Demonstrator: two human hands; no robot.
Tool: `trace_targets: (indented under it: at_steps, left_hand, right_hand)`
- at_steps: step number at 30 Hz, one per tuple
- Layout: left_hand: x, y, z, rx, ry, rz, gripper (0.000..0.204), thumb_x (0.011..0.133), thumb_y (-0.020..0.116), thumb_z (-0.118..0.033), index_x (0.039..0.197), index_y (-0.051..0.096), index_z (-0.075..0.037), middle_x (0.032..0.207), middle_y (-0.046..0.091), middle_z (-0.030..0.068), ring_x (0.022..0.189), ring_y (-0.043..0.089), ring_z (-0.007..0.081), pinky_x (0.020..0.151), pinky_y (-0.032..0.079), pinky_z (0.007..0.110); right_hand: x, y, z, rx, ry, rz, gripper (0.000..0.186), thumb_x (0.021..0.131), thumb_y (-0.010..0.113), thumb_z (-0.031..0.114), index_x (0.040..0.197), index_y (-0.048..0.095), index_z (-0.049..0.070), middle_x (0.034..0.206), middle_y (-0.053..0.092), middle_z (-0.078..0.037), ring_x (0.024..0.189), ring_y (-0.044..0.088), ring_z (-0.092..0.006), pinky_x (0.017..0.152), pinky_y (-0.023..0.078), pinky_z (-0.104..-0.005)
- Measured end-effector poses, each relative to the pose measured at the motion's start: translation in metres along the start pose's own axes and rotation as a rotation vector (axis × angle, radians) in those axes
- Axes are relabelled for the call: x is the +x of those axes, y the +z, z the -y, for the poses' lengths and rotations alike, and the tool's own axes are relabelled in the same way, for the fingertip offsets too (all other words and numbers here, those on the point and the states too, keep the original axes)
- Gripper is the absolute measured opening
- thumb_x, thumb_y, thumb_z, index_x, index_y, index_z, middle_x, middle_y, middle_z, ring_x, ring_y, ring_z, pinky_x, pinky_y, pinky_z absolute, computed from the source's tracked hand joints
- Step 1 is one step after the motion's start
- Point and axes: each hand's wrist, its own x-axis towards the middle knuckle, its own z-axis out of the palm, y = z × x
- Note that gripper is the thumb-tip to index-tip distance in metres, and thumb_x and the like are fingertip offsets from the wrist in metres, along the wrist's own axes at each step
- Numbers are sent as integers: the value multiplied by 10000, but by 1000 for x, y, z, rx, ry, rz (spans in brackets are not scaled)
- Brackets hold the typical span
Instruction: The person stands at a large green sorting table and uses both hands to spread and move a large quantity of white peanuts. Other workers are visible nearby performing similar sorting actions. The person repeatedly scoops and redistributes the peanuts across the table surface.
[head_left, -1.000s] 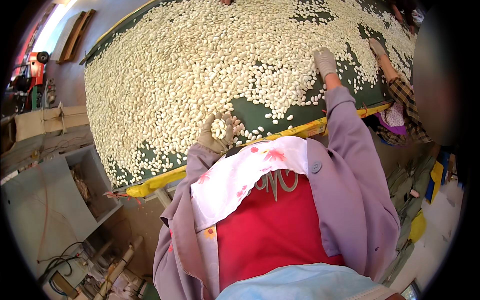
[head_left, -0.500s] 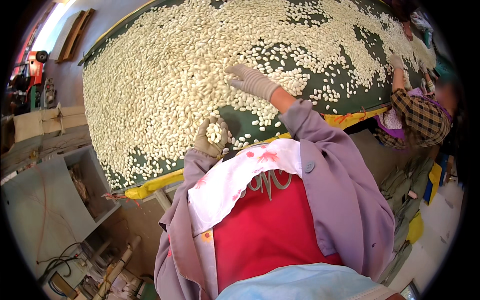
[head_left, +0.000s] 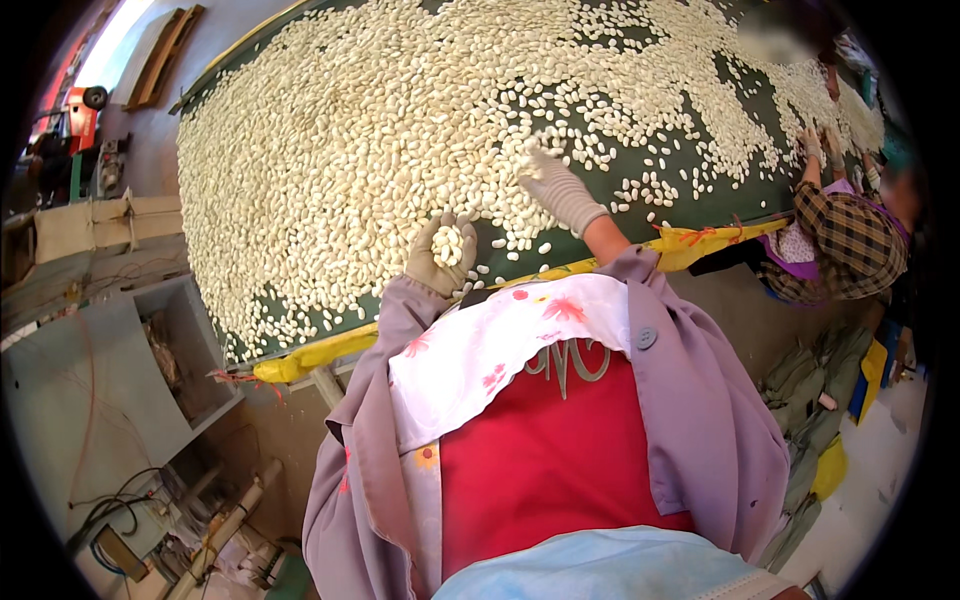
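Note:
White beans (head_left: 330, 150) lie in a thick layer over a dark green sorting table (head_left: 625, 180). My left hand (head_left: 438, 258), in a pale work glove, rests palm up at the near edge, its fingers curled around a small heap of beans (head_left: 449, 246). To the right of it, my right hand (head_left: 562, 190) wears a striped knit glove and reaches palm down over the beans. Its fingers are stretched out and apart, touching the edge of the bean layer; their tips are somewhat blurred.
Yellow edging (head_left: 320, 355) runs along the table's near side. At the right a co-worker in a checked sleeve (head_left: 850, 235) has gloved hands on the same beans. A grey metal box (head_left: 100, 390) stands at left, with cables and pipes (head_left: 225, 535) below it.
My right hand has moved right and slightly nearer, off the thick layer to its thinner edge. My left hand still cups beans, now turned more upward. The co-worker's hands have shifted.

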Motion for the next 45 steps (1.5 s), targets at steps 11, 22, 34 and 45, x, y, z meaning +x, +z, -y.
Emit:
trace_targets:
  at_steps: [11, 22, 34, 45]
  left_hand:
    - [33, 137, 47, 273, 880, 111, 252, 973, 523, -303, 1056, 624, -88, 982, 638, 87, 943, 615, 232, 790, 556, 376]
    - [63, 159, 135, 2099, 1771, -69, 405, 875, 557, -168, 1264, 555, -56, 1340, 506, 181, 1283, 427, 377, 1095, 326, 430]
    - [36, 173, 167, 2167, 1683, 423, 330, 927, 545, -127, 1254, 560, -90, 1145, 558, 139, 1071, 560, 319, 936, 460, 442]
    - [21, -5, 124, 2593, 248, -344, 435, 943, 475, -443, 949, 675, -57, 908, 667, 197, 882, 636, 377, 785, 498, 444]
  right_hand:
    - [-5, -30, 151, 1134, -333, 70, 420, 1033, 417, 246, 1352, 468, -24, 1299, 552, -118, 1200, 521, -212, 1038, 418, -325]
    - [8, -59, 138, 2087, 297, 388, 340, 989, 482, 302, 1218, 587, 74, 1088, 644, -93, 898, 611, -185, 716, 524, -291]
    - [1, -54, -3, 2100, 352, 816, 264, 960, 538, 263, 1063, 629, 37, 943, 665, -115, 699, 602, -161, 472, 464, -251]
    - [-67, -137, -138, 2134, 379, 401, 321, 1002, 465, 340, 1036, 666, 93, 922, 667, -92, 564, 443, -99, 337, 274, -210]
